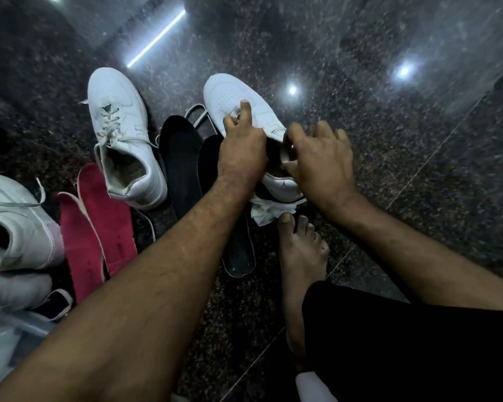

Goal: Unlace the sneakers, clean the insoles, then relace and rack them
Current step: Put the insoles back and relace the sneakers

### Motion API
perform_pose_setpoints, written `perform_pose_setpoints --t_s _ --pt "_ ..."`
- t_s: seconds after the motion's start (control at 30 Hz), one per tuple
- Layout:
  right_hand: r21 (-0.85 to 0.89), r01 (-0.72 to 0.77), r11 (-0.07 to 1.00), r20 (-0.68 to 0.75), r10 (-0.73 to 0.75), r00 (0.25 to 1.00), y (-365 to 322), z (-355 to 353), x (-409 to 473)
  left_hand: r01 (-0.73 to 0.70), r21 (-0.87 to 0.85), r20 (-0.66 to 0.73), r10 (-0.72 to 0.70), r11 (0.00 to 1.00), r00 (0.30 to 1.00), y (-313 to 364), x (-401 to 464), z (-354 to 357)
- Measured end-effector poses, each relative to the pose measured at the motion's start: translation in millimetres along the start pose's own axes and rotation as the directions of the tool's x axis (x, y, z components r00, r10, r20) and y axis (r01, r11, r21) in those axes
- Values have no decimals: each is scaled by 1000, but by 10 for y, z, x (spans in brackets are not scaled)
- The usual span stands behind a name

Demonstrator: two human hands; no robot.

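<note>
Both hands on the white sneaker (pixel 238 111) in the middle of the dark floor (pixel 389 126). Left hand (pixel 241 143) gripping the tongue area, one finger poking up. Right hand (pixel 317 158) curled round the shoe's opening, pinching its edge. Could go wrong: shoe sliding on the shiny floor, or a lace end slipping away, because of pulling too hard. Crumpled white wipe (pixel 266 211) tucked under the heel, easy to drag along. Counting now: four white shoes, with one laced sneaker (pixel 122 134) to the left and two more (pixel 15 227) at the left edge. Two black insoles (pixel 183 158) just beside the held shoe, maybe a third lower down. Two red insoles (pixel 99 227). One loose lace (pixel 196 114). One bare foot (pixel 302 250) close by.
</note>
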State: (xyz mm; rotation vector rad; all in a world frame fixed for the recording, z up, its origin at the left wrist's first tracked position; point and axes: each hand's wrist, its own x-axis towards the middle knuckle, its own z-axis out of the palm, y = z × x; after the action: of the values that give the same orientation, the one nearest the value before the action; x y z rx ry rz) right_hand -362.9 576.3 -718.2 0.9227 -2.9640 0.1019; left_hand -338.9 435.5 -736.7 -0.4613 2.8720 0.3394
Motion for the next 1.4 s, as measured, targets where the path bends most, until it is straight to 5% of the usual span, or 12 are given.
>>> perform_pose_setpoints --t_s 0.17,0.37,0.57,0.67,1.0,1.17,1.3,1.4 --pt "-80 29 996 -113 -38 993 5 9 75 -62 -140 -114 46 988 992 -33 -94 -87" --pt "-52 42 998 45 -40 998 136 -94 175 -72 -100 -149 57 992 987 -105 -235 -165" --pt "-92 239 967 220 -215 952 -52 -284 -50 58 -260 -129 -94 964 987 -155 -297 -187" --pt "-29 207 978 250 -193 949 -81 -225 -110 69 -315 -97 -104 947 990 -168 -313 -211" --pt "-192 150 970 -201 -189 961 47 40 -95 98 -395 12 -101 914 995 -163 -253 -188" --pt "-171 0 985 -59 -10 998 154 27 62 124 -418 34 -120 900 992 -156 -250 -211" --pt "-127 40 991 156 -20 987 129 136 289 131 -407 41 -126 904 991 -132 -273 -235" --pt "-174 65 983 104 -48 993 156 121 254 148 -396 43 -142 906 989 -130 -278 -255"
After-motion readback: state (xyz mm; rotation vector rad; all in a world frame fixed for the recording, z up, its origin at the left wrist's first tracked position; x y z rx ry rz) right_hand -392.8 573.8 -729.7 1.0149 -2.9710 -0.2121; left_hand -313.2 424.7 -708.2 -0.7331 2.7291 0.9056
